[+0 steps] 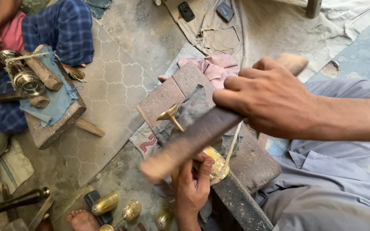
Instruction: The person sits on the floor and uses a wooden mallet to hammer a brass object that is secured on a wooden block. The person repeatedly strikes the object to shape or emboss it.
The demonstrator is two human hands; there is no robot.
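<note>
My right hand point(270, 100) reaches in from the right and grips a long flat wooden tool point(185, 145), blurred with motion, that slants down to the left. Under the tool lies a brass goblet-shaped piece point(171, 115), with its stem and foot pointing up-left and its cup point(217, 164) low at centre. My left hand point(191, 188) comes up from below and holds the cup end. A pale cord point(233, 143) runs over the piece. It rests on a grey cloth point(193, 107) over a reddish wooden block point(163, 96).
Another person sits at upper left in blue checked trousers point(65, 28), behind a wooden block point(52, 124) with blue cloth and a bound brass vessel point(24, 79). Loose brass pieces point(105, 203) and a bare foot point(82, 220) lie low on the floor. A long-handled metal tool point(13, 203) is at lower left, two phones point(186, 10) at top.
</note>
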